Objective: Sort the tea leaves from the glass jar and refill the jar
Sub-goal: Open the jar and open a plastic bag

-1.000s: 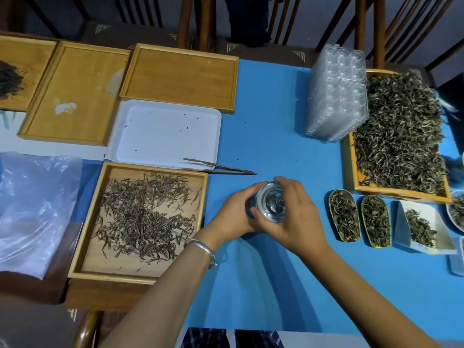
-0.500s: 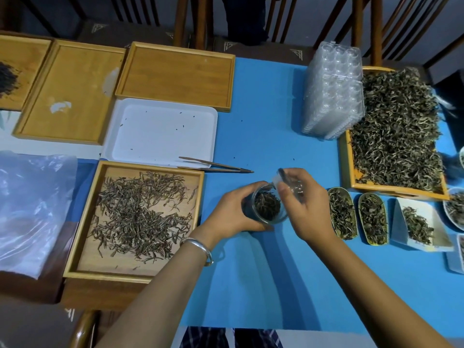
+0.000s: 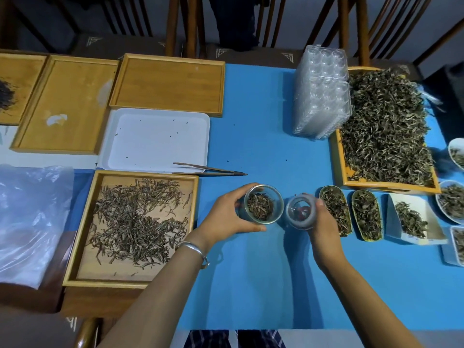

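Blue tabletop (image 3: 251, 285), seen from above. Glass jar (image 3: 263, 204) stands open near the middle, tea leaves (image 3: 259, 206) in its bottom; my left hand (image 3: 226, 217) grips its side, fingers curled round the glass. Just right of it, apart from the jar, my right hand (image 3: 326, 229) holds the lid (image 3: 300, 212), fingers wrapped round its rim. Left of the jar: wooden tray (image 3: 82, 229) of spread leaves. Tweezers (image 3: 211, 170) lie across the white tray (image 3: 155, 139) behind. Two small scoops (image 3: 351, 212) of leaves sit right of the lid.

Blue tablecloth (image 3: 263, 285), white tray (image 3: 155, 139), brown tea leaves (image 3: 259, 206) in clear glass jar (image 3: 276, 212)
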Demonstrator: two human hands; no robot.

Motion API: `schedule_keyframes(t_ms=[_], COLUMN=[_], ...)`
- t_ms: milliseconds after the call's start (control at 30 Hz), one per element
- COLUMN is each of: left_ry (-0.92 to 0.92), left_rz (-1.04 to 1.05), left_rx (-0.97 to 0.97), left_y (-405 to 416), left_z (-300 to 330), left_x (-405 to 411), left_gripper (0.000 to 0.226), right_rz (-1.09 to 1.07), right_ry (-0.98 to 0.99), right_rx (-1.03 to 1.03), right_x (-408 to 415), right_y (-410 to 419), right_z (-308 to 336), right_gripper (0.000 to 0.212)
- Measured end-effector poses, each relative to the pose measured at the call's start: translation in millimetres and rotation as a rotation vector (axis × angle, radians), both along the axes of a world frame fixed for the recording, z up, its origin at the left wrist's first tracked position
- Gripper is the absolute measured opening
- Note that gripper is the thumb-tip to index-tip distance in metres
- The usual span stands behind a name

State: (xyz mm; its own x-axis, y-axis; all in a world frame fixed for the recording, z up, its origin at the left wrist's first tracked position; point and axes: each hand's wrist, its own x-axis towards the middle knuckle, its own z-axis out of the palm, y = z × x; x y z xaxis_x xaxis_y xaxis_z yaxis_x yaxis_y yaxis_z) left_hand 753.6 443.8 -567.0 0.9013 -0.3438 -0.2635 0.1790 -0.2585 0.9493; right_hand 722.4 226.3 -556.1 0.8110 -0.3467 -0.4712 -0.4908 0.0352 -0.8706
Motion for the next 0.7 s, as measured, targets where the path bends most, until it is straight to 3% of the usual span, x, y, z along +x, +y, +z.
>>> schedule_keyframes(t_ms=[367, 567, 700], left_ry=[0.028, 0.03, 0.028], left_rz=[0.011, 0.012, 0.018], left_rx=[-0.016, -0.017, 0.061], left_y=[-1, -3, -6], left_z=[-2, 1, 11], left_x=[-3, -7, -11], left_gripper=[0.083, 0.083, 0.083], right_rz=[0.255, 0.243, 0.304], right_ry=[-0.132, -0.072, -0.127], right_rx=[-0.349, -0.212, -0.346], right_x=[-3, -6, -12], right_y=[12, -5, -22], right_z=[-21, -15, 1], right_gripper=[0.044, 0.037, 0.024])
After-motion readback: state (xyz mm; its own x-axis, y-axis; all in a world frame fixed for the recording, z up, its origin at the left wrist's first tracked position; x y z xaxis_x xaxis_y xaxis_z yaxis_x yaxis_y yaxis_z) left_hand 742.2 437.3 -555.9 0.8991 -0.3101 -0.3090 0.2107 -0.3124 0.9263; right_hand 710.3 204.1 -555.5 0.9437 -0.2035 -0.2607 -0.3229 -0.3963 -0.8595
